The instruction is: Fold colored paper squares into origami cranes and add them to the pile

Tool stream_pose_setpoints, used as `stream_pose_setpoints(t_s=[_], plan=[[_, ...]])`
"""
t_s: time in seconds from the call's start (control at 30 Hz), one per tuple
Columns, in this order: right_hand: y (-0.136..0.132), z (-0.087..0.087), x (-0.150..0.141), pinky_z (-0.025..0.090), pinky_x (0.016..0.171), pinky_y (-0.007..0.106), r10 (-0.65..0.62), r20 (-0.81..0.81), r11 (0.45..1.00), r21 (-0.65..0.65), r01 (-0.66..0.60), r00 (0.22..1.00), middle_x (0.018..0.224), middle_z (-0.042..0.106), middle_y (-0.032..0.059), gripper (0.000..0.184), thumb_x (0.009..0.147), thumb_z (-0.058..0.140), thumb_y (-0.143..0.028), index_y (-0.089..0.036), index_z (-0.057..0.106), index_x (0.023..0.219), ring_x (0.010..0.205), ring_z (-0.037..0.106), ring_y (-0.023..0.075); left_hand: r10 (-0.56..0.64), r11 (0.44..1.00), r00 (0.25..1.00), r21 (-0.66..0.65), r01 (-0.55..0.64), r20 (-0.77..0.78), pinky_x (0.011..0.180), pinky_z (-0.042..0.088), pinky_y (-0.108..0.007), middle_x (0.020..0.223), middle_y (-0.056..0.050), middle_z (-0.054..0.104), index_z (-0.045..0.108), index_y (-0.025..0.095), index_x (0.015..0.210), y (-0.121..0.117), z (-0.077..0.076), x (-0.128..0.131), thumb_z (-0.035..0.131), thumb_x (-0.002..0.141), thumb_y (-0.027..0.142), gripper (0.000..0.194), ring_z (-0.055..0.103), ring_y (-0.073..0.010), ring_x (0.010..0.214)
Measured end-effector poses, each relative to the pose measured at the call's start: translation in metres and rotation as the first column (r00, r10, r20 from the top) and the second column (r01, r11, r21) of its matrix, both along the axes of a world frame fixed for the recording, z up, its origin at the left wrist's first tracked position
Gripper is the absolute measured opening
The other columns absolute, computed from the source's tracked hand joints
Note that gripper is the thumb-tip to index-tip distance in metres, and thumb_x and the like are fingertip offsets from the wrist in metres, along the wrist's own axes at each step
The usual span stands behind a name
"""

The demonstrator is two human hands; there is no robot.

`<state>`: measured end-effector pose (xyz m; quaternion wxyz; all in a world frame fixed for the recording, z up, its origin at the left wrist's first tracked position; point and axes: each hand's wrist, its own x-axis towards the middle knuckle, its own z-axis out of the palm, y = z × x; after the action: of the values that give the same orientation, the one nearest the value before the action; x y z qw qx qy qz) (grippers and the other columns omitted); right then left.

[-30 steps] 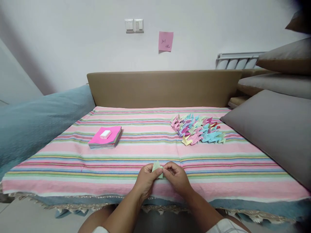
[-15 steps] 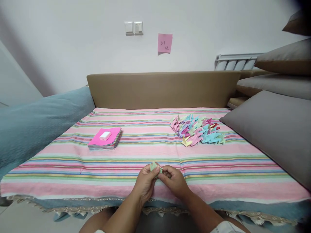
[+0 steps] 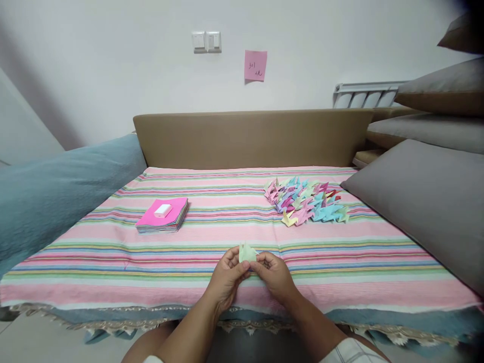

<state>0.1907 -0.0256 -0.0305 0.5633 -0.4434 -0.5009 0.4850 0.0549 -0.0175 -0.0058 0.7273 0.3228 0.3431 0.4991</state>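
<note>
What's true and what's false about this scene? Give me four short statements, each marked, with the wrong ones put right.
1. The left hand and right hand both hold the pale green paper. True.
2. The white block lies among the paper birds. False: the white block lies on the paper stack.
3. The paper birds lie right of the paper stack. True.
4. The pink note is on the brown backrest. False: the pink note is on the wall, above the brown backrest.

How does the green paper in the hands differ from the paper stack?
The green paper is pale and folded; the paper stack lies flat, bright pink on top. The left hand and right hand hold the green paper; the paper stack rests on striped cloth. Both are paper.
</note>
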Motion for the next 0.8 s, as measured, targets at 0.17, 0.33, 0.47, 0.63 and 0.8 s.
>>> stream_pose_setpoints(t_s=[0.17, 0.33, 0.47, 0.63, 0.8], plan=[[0.0033, -0.0019, 0.0035, 0.029, 0.042, 0.020, -0.022, -0.071, 0.997, -0.080, 0.017, 0.997, 0.046, 0.047, -0.0062, 0.035, 0.061, 0.071, -0.048, -0.016, 0.058, 0.067, 0.042, 0.037, 0.0066, 0.016, 1.000, 0.998, 0.006, -0.016, -0.054, 0.058, 0.048, -0.018, 0.068, 0.002, 0.064, 0.057, 0.017, 0.094, 0.0001, -0.0025, -0.0007, 0.083, 0.054, 0.022, 0.049, 0.058, -0.0068, 0.057], [0.0030, -0.0027, 0.0014, 0.028, 0.041, 0.020, -0.011, -0.102, 0.997, -0.082, 0.002, 0.995, 0.045, 0.044, -0.0070, 0.036, 0.060, 0.072, -0.048, -0.016, 0.058, 0.066, 0.041, 0.035, 0.0061, 0.080, 0.997, 0.996, 0.025, -0.078, -0.048, 0.053, 0.046, -0.016, 0.056, 0.007, 0.057, 0.052, 0.016, 0.084, 0.0011, -0.0029, 0.0021, 0.085, 0.050, 0.023, 0.048, 0.054, -0.0047, 0.049], [0.0033, -0.0020, 0.0009, 0.033, 0.044, 0.021, -0.024, -0.091, 0.999, -0.041, 0.020, 0.996, 0.048, 0.049, -0.0055, 0.032, 0.062, 0.071, -0.045, -0.017, 0.058, 0.066, 0.044, 0.040, 0.0075, 0.107, 0.994, 0.992, 0.013, -0.107, -0.070, 0.055, 0.048, -0.018, 0.065, 0.005, 0.061, 0.052, 0.017, 0.085, 0.0011, -0.0021, 0.0034, 0.085, 0.048, 0.025, 0.050, 0.057, -0.0067, 0.055], [0.0019, 0.0011, 0.0044, 0.045, 0.059, 0.025, -0.170, 0.037, 0.980, 0.113, 0.165, 0.985, 0.070, 0.061, 0.0016, 0.023, 0.070, 0.067, -0.040, -0.018, 0.065, 0.076, 0.063, 0.055, 0.0137, 0.192, 0.978, 0.977, 0.098, -0.183, -0.094, 0.052, 0.045, -0.017, 0.063, 0.005, 0.058, 0.054, 0.014, 0.063, -0.0004, -0.0046, 0.0059, 0.084, 0.049, 0.028, 0.036, 0.053, -0.0051, 0.053], [0.0002, 0.0016, 0.0065, 0.045, 0.058, 0.025, -0.215, 0.193, 0.945, 0.288, 0.155, 0.957, 0.081, 0.061, 0.0040, 0.015, 0.072, 0.068, -0.034, -0.020, 0.068, 0.077, 0.067, 0.055, 0.0138, 0.121, 0.992, 0.992, 0.038, -0.119, -0.047, 0.065, 0.050, -0.023, 0.068, -0.002, 0.067, 0.067, 0.013, 0.075, -0.0019, -0.0051, 0.0074, 0.085, 0.046, 0.028, 0.037, 0.061, -0.0115, 0.064]])
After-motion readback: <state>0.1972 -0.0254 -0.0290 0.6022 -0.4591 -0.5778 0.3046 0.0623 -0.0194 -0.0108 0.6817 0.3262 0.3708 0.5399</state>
